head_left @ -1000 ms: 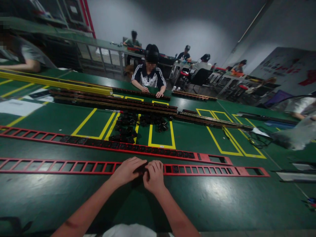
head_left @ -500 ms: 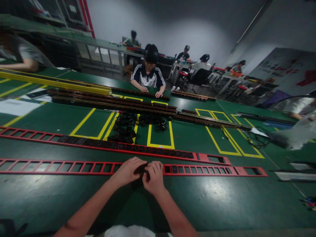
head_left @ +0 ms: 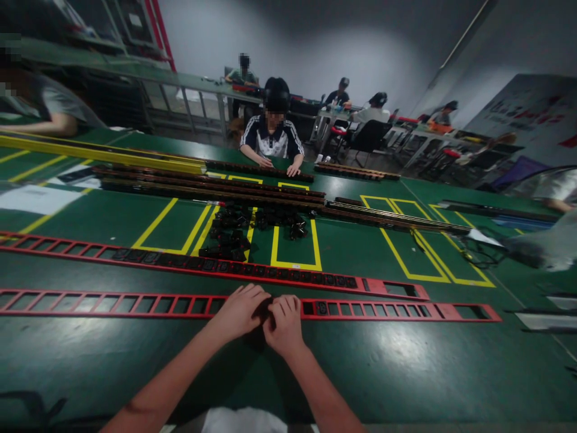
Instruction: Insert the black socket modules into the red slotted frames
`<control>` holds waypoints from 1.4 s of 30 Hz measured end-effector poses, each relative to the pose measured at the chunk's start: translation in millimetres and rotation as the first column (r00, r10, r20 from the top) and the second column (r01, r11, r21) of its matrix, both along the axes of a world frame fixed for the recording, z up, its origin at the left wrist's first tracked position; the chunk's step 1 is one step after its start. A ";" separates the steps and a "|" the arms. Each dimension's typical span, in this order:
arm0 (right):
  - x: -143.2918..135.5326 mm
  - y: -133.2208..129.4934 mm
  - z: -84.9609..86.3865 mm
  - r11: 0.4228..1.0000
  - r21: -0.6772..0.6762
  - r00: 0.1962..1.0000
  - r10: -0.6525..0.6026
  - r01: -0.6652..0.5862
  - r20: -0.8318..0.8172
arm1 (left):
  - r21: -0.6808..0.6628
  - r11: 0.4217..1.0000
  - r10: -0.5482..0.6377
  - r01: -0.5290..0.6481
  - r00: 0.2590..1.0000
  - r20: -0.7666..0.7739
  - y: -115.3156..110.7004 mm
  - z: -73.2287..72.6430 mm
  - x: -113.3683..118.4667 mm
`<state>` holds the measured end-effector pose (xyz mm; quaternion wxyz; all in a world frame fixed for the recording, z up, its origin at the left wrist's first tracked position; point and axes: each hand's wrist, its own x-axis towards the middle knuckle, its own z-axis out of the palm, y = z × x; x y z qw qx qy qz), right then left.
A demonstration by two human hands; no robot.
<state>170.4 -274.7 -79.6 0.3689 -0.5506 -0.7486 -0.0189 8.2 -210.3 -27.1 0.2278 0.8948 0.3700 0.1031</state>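
Note:
My left hand [head_left: 243,310] and my right hand [head_left: 285,322] meet over the middle of the nearer red slotted frame [head_left: 445,311]. Both have curled fingers with the tips close together, around a dark spot; the fingers mostly hide what is between them. Just right of my right hand, a black socket [head_left: 321,308] sits in one of this frame's openings. Other visible openings show the green table through them. Behind it lies a second red frame [head_left: 375,287], with a row of black sockets [head_left: 223,266] filling its middle part.
Loose black parts [head_left: 228,246] are heaped beyond the frames. Long dark strips [head_left: 216,191] and a yellow rail [head_left: 99,151] lie across the table [head_left: 383,367]. A co-worker [head_left: 273,138] sits opposite, hands on a strip. Papers [head_left: 36,198] lie left, a plastic bag [head_left: 541,246] right.
The view has shifted slightly, so most things appear a little further right. My hands stay together at the same part of the nearer frame.

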 end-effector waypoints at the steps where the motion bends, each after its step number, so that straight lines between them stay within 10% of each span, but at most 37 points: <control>1: 1.0 -0.8 -0.6 1.000 -0.010 1.000 0.006 -0.006 0.007 | 0.009 1.000 0.005 -0.005 1.000 -0.017 -0.9 0.3 0.6; 20: 8.7 -7.4 -5.5 0.999 -0.032 0.999 0.031 -0.030 0.032 | 0.105 0.994 0.055 -0.025 0.956 -0.288 -5.9 18.4 22.8; 32: 31.7 20.3 29.5 0.952 -0.256 0.983 0.179 -0.166 0.027 | -0.091 0.995 0.039 -0.041 0.999 -0.027 3.4 -9.6 -2.2; 42: 12.0 117.2 26.3 0.901 -0.339 0.949 -0.190 0.269 0.250 | 0.186 0.960 0.224 -0.208 0.972 -0.068 -6.5 -25.4 30.2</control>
